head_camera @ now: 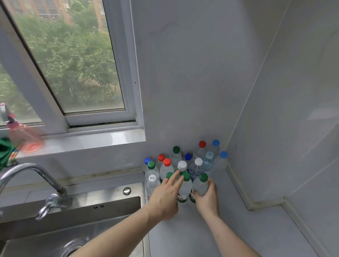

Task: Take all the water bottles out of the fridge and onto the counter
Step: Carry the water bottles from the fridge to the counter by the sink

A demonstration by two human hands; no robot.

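While my right hand (205, 197) curls round a green-capped bottle (201, 185) on the counter (228, 236), my left hand (165, 197) reaches straight-fingered, fingers slightly spread, toward the far bottle cluster (190, 161).

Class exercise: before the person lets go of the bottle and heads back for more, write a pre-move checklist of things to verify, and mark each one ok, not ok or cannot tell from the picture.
1. Green-capped bottle stands upright on the counter: ok.
2. Right hand grips that bottle near its base: ok.
3. Left hand holds nothing, its straight fingers over the neighbouring bottle: ok.
4. Bottle cluster all upright: ok.
5. Free counter for more bottles: ok.
6. Fridge emptied: cannot tell, out of view.
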